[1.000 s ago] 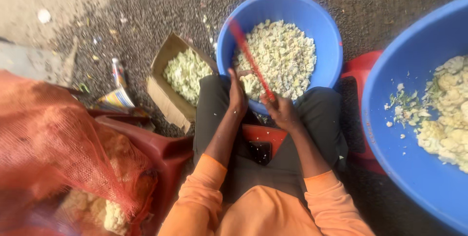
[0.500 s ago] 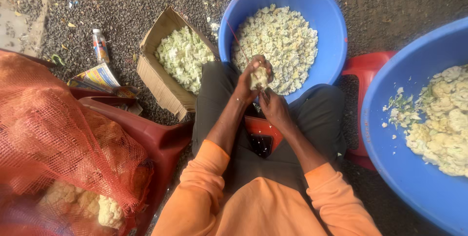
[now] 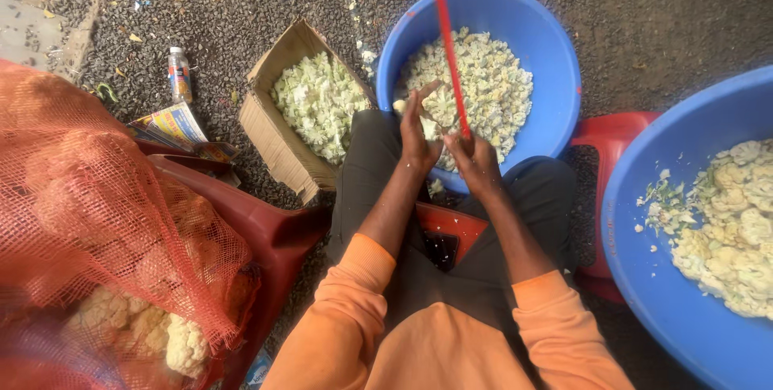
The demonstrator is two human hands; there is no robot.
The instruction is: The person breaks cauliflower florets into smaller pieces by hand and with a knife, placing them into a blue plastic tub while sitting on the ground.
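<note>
Head | left hand (image 3: 417,134) grips cauliflower piece (image 3: 441,107) | right hand (image 3: 473,160) grips red knife (image 3: 450,52) | two blue tubs (image 3: 555,76)

Both arms in orange sleeves reach forward from lap, forearms bare, wrists close together. Left hand (image 3: 419,134) raised, fingers up and curled round something pale, thumb side toward right. Right hand (image 3: 473,158) just beside it, fisted tight in firm grip, knuckles up. Hands nearly touching.
</note>
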